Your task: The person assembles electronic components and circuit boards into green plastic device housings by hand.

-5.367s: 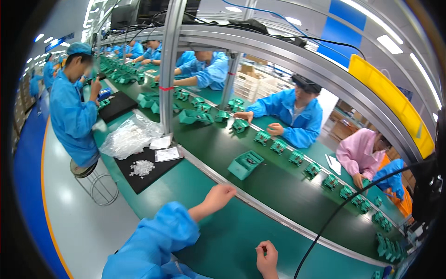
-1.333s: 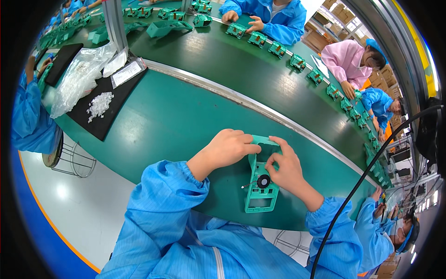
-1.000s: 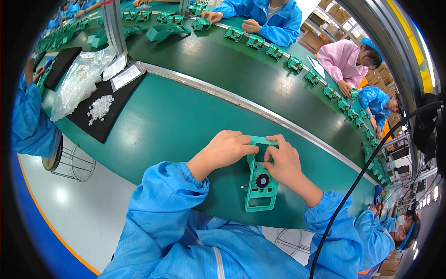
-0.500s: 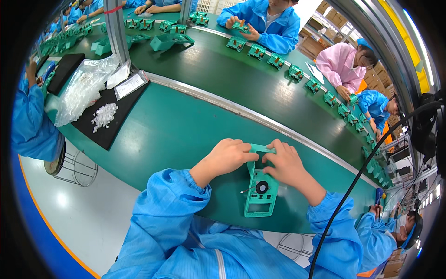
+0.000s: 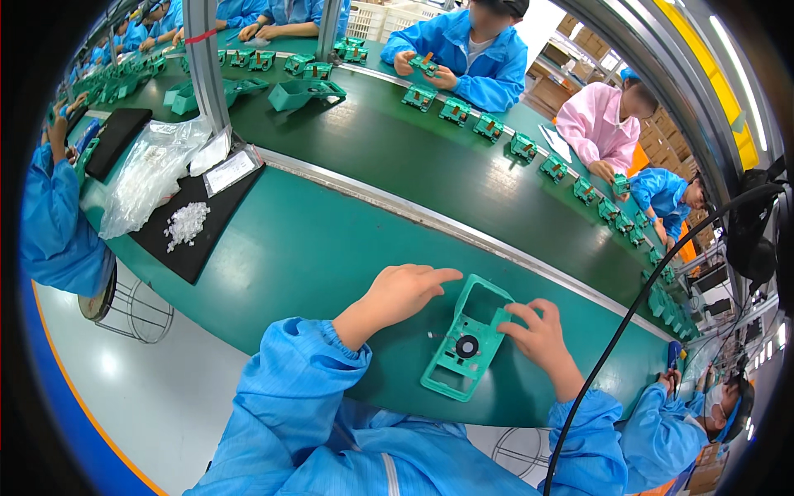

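A green plastic housing (image 5: 482, 324) lies on the green worktop in front of me, slightly turned. It has a large opening at its far end and a smaller one at its near end. A round black part with a pale centre (image 5: 467, 346) sits in its middle, with a thin wire running to the left. My right hand (image 5: 536, 335) pinches the housing's right edge between thumb and finger. To the left of the housing, my left hand (image 5: 401, 299) hovers with nothing in it, index finger stretched out and the other fingers loosely bent.
Beyond a metal rail, a conveyor belt (image 5: 397, 136) carries a row of green assemblies (image 5: 523, 147). Co-workers sit along its far side. At left, a black mat (image 5: 211, 236) holds small clear pieces (image 5: 188, 225) and a plastic bag (image 5: 149, 178). A black cable (image 5: 633, 318) hangs at right.
My left hand has let go of the housing and drawn away. My right hand has shifted from its far end to its right edge. The housing has turned clockwise.
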### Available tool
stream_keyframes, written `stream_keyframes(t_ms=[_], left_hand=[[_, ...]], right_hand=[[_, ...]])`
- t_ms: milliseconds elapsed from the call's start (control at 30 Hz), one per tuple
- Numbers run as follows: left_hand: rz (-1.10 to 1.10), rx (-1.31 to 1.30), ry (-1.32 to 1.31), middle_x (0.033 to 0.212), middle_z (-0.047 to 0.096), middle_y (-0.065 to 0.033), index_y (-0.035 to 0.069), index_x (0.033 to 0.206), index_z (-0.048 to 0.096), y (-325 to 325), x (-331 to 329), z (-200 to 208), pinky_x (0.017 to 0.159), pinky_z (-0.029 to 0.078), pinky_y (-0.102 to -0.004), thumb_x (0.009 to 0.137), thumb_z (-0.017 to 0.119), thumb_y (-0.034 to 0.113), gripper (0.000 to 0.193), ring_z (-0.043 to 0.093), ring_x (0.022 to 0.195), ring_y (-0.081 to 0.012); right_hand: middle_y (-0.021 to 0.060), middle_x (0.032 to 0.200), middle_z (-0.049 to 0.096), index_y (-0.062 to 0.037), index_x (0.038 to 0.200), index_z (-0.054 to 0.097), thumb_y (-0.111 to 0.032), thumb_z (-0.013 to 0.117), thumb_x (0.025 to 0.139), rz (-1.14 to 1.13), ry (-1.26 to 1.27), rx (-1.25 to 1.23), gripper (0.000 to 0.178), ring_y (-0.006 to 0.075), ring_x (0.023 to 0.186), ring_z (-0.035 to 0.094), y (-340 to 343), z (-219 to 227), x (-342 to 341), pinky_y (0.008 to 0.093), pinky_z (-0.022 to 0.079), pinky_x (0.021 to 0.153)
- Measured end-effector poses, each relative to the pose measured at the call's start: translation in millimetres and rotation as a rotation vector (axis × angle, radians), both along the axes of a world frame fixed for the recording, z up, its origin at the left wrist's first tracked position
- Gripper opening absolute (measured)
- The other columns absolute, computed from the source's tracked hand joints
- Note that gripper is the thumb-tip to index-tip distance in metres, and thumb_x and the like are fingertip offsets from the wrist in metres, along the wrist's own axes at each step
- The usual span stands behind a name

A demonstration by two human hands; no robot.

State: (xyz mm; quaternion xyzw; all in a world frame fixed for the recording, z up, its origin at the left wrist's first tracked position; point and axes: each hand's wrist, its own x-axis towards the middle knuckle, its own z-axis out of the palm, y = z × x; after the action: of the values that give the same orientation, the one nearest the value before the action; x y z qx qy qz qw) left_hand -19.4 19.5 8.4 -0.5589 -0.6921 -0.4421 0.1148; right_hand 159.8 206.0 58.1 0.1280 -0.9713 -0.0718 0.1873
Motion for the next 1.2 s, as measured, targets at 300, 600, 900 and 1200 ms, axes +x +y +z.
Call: stream_keyframes(t_ms=[300,600,900,1200], left_hand=[[0.114,0.078,-0.672,0.052,0.029,0.0017,0.011,0.101,0.055,-5.6,-7.6,7.6,0.046,0.031,-0.0227,0.073,0.058,0.003,0.029,0.03,0.048,-0.0073],[0.161,0.149,-0.722,0.05,0.035,-0.0014,0.011,0.099,0.055,-9.6,-14.8,6.4,0.044,0.033,-0.0267,0.074,0.058,0.006,0.025,0.034,0.045,-0.011],[0.149,0.139,-0.751,0.048,0.035,-0.0022,0.011,0.098,0.054,-10.6,-15.5,0.4,0.043,0.031,-0.0286,0.076,0.056,0.009,0.022,0.035,0.044,-0.0132],[0.168,0.181,-0.731,0.048,0.035,-0.0009,0.009,0.097,0.054,-12.8,-20.3,11.1,0.043,0.03,-0.0271,0.077,0.054,0.008,0.02,0.034,0.044,-0.0108]], right_hand=[[0.0025,0.075,0.056,-0.0077,0.074,0.056,0.002,0.057,0.06,0.005,-0.016,-0.639,0.017,0.0182,0.069,0.05,-0.7,34.1,-10.4,0.0267,0.038,0.062],[0.0062,0.107,0.052,-0.0028,0.109,0.048,-0.005,0.056,0.077,-0.161,0.253,-0.941,0.033,0.022,0.097,0.051,37.3,43.7,-20.6,0.0363,0.041,0.082],[0.0068,0.101,0.051,-0.0038,0.107,0.046,-0.004,0.057,0.075,0.309,0.145,-1.797,0.034,0.019,0.092,0.051,-7.9,86.8,-56.6,0.0329,0.045,0.078],[0.0057,0.084,0.054,-0.0025,0.08,0.052,-0.001,0.056,0.07,0.169,0.165,-0.847,0.01,0.0189,0.078,0.05,-3.1,76.7,-54.9,0.028,0.04,0.065]])
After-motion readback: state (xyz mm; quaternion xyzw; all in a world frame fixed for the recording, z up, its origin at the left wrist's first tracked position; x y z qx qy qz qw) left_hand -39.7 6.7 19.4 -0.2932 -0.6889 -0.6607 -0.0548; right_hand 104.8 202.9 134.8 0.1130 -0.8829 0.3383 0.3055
